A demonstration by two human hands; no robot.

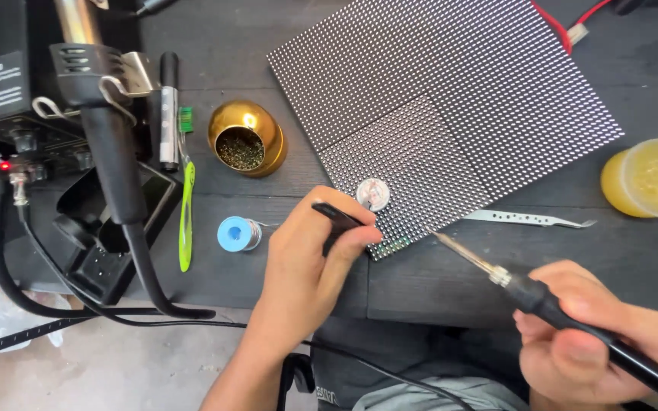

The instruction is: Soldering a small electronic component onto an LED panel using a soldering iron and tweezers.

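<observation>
The right hand (595, 335) is closed around the black handle of a soldering iron (496, 272), whose long axis runs from lower right to upper left with the tip aimed at the near corner of the LED matrix panel (451, 99) lying on the dark table (420, 281). The left hand (306, 266) pinches black tweezers (338, 217), which point up and left, beside that corner. A risk I judge: the hot tip could slip and touch the left fingers or scorch neighbouring pixels, since both hands work close together at one edge.
</observation>
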